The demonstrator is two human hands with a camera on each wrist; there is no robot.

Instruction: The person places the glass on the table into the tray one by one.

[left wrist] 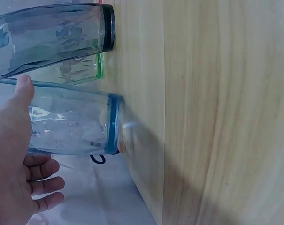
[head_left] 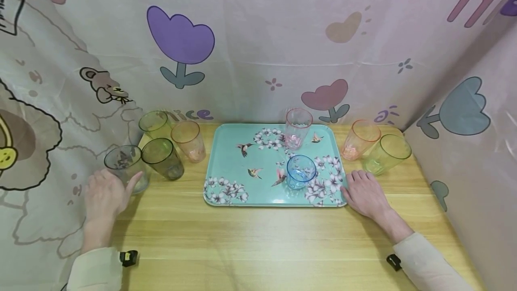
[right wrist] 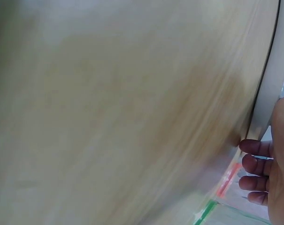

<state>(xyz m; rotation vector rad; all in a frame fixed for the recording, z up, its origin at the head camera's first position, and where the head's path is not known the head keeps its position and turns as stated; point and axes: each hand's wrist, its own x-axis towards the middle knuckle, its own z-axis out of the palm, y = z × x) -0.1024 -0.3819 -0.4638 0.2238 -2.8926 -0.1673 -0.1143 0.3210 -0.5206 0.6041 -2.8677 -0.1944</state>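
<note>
Beside a clear bluish glass (head_left: 128, 165) at the left is my left hand (head_left: 104, 194), thumb spread from the fingers. In the left wrist view, the thumb lies along the upper side of that glass (left wrist: 73, 122), and the loose fingers reach past its other side. A dark glass (head_left: 163, 160) stands right next to it. My right hand (head_left: 366, 194) rests at the right edge of the turquoise floral tray (head_left: 232, 152), its thumb at the rim. In the right wrist view its fingers (right wrist: 255, 165) bend slightly beside the tray's edge. Whether the thumb presses the rim is unclear.
On the tray stand a pink glass (head_left: 298, 129) and a short blue glass (head_left: 300, 174). An orange glass (head_left: 190, 143) and a green glass (head_left: 154, 125) stand left of it. A red-rimmed glass (head_left: 359, 140) and a yellow-green glass (head_left: 385, 156) stand right. A printed curtain (head_left: 250, 35) hangs behind.
</note>
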